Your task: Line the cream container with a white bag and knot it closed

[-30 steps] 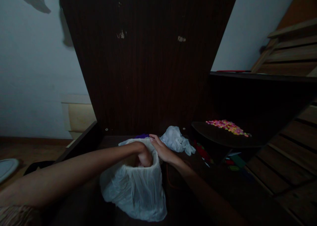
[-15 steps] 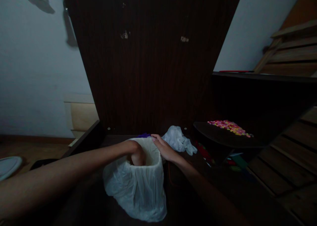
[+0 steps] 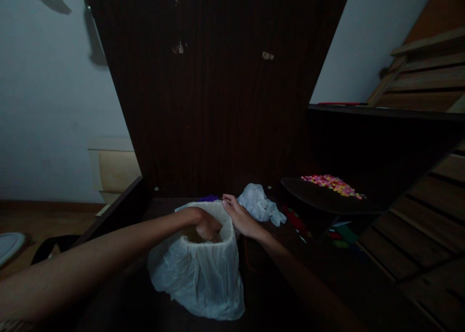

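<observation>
A white plastic bag (image 3: 207, 278) lines a bin-like container, folded over its rim and hanging loosely down the outside. My left hand (image 3: 209, 227) is inside the opening, near the right inner wall. Its fingers are curled, and their tips and anything in them are hidden. At the far right of the rim, my right hand (image 3: 241, 218) has the lined edge between its thumb and fingers. Just beyond that hand lies a crumpled white plastic bag (image 3: 259, 203). Something purple (image 3: 208, 198) shows behind the rim.
A dark wooden panel (image 3: 225, 104) rises behind the container. To the right, a curved dark shelf (image 3: 301, 191) bears a heap of small pink and yellow pieces (image 3: 332, 184). Red and green items (image 3: 341, 235) lie below it. A wooden slatted structure (image 3: 425, 85) stands far right.
My left hand has come up slightly and shifted right inside the bag, so more of its knuckles show. My right hand stays on the rim. The view has shifted a little.
</observation>
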Tool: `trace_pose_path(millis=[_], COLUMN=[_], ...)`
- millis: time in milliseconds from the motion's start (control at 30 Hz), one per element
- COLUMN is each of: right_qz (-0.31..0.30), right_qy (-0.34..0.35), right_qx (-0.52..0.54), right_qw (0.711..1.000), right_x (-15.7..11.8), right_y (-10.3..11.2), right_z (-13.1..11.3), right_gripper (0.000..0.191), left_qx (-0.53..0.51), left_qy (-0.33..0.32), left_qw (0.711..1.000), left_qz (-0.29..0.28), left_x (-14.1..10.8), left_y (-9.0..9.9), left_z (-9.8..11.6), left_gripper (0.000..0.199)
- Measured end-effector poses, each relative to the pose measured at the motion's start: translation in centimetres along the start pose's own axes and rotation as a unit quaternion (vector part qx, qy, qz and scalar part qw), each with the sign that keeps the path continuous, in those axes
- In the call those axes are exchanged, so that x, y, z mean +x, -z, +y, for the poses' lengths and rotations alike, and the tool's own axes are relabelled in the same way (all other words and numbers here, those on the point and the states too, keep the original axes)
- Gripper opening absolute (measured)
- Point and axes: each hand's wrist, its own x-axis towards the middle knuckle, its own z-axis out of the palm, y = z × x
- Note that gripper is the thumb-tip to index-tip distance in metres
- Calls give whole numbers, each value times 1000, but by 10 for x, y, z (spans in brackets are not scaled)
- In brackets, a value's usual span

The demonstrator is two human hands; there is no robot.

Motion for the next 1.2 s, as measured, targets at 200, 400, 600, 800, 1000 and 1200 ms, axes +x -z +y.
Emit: trace_pose_path(millis=[200, 400, 600, 800, 1000, 1200], right_qz=[59, -28, -159, -163, -131, -27], right_qy=[17, -13, -107, -105, -89, -61], right_qx=[-13, -140, -264, -277, -299, -312], right_qw=[998, 990, 945, 941, 941, 948], right_x=[-23, -76, -120, -133, -133, -128], right_y=[42, 88, 107, 105, 102, 130], right_z=[-7, 18, 59, 75, 78, 52], right_gripper=[53, 48, 113, 122, 120, 105], left_qx=[-24, -3, -73, -142, -235, -292], left_qy=[-41, -43, -44, -48, -70, -95], left_qw=[999, 983, 919, 880, 866, 847], left_qz=[11, 176, 385, 451, 436, 435], left_x=[-46, -107, -125, -111, -96, -84], left_y=[25, 34, -12, -69, -103, -117], left_z=[12, 14, -15, -34, -41, -47], left_gripper=[13, 28, 48, 57, 71, 86])
